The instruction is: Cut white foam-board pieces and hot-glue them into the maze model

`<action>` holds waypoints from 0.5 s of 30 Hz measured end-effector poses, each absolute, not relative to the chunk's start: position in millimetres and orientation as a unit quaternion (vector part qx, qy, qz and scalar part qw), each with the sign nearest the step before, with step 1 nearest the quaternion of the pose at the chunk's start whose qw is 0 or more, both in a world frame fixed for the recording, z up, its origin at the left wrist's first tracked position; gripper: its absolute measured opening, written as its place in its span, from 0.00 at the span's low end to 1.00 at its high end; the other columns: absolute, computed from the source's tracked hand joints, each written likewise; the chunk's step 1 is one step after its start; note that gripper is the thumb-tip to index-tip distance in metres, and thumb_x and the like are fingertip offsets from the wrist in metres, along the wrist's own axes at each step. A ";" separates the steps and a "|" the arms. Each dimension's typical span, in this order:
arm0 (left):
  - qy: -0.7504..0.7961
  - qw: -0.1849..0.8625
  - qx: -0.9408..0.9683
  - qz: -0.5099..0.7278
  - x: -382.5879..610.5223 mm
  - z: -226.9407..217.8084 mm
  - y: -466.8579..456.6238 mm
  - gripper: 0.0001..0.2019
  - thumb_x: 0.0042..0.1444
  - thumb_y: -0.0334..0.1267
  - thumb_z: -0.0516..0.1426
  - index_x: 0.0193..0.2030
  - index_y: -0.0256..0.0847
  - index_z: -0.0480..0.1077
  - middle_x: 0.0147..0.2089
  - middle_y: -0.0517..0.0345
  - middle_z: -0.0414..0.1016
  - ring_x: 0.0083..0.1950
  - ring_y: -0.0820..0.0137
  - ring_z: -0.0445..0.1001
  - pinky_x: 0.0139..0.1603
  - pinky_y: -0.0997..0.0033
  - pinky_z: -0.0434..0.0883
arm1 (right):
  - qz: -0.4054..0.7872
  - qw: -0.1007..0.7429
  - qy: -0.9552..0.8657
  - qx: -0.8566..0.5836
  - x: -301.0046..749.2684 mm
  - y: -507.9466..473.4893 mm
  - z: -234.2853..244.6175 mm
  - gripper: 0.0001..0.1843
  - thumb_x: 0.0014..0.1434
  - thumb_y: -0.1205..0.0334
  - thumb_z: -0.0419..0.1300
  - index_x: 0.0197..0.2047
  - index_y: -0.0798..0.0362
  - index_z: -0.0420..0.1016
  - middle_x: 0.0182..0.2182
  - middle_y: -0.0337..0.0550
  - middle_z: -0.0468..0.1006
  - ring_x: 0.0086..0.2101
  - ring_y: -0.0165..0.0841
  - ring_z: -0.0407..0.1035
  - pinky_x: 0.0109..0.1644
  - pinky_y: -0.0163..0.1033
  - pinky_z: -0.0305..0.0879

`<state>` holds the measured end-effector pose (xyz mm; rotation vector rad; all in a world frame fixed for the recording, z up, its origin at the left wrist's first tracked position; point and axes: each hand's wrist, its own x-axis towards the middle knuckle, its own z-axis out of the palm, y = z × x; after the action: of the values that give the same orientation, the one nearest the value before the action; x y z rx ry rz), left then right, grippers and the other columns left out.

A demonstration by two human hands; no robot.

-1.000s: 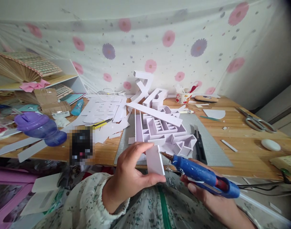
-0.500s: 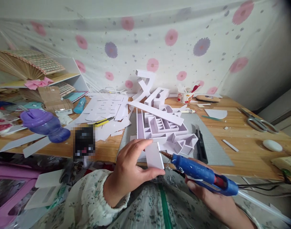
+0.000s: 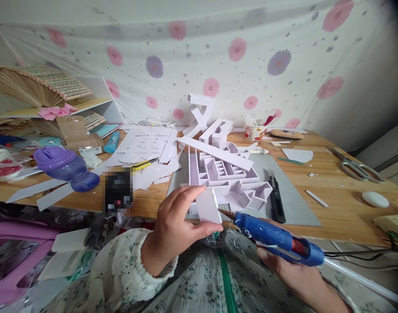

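Observation:
Between thumb and fingers, my left hand (image 3: 175,226) grips a small white foam-board piece (image 3: 208,208) by its top and bottom edges. My right hand (image 3: 283,261) is closed around a blue hot glue gun (image 3: 277,237), with a clear glue stick (image 3: 358,276) sticking out of its back. The gun's nozzle points left, at or very close to the piece's right edge. Behind them lies a white foam-board structure (image 3: 231,178) with many walled compartments, on a grey cutting mat (image 3: 296,204). A long white strip (image 3: 218,152) rests slantwise across it.
A black utility knife (image 3: 276,198) lies on the mat's right side. Scissors (image 3: 357,167) and a white egg-shaped object (image 3: 375,199) are at the right. Cut white sheets (image 3: 143,145), a yellow cutter (image 3: 143,164) and a purple bottle (image 3: 66,167) occupy the left. A decorated paper cup (image 3: 253,131) stands behind.
The nozzle has moved down along the piece's right edge, and the piece is tilted slightly differently. My view has shifted a little to the left. Both hands keep their hold.

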<state>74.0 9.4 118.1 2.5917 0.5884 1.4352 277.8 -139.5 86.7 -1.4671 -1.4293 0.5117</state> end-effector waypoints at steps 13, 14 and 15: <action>0.178 0.006 0.855 0.487 72.4 123.9 14.4 0.32 0.46 0.55 0.67 0.52 0.37 0.69 0.42 0.47 0.80 0.43 0.61 0.80 0.47 0.65 0.78 | 0.169 0.494 -0.580 -0.625 279.0 -139.6 79.9 0.08 0.55 0.55 0.64 0.35 0.48 0.77 0.29 0.40 0.80 0.28 0.35 0.75 0.33 0.33 0.76; 0.175 -0.001 0.855 0.487 72.0 124.3 15.1 0.32 0.46 0.54 0.67 0.52 0.37 0.68 0.42 0.46 0.80 0.44 0.61 0.80 0.48 0.65 0.78 | 0.182 0.479 -0.588 -0.625 280.2 -139.6 80.7 0.08 0.56 0.54 0.63 0.35 0.48 0.78 0.29 0.40 0.80 0.29 0.35 0.75 0.35 0.33 0.76; 0.172 -0.005 0.856 0.487 71.6 124.6 15.8 0.32 0.46 0.54 0.67 0.52 0.36 0.68 0.42 0.46 0.80 0.44 0.61 0.80 0.48 0.65 0.77 | 0.192 0.467 -0.594 -0.626 281.4 -139.7 80.9 0.08 0.57 0.54 0.62 0.35 0.48 0.78 0.29 0.39 0.79 0.29 0.35 0.75 0.35 0.34 0.76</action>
<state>71.6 15.8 124.6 2.6991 0.5432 1.5357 281.4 -139.7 80.9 -1.5365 -1.4584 0.4722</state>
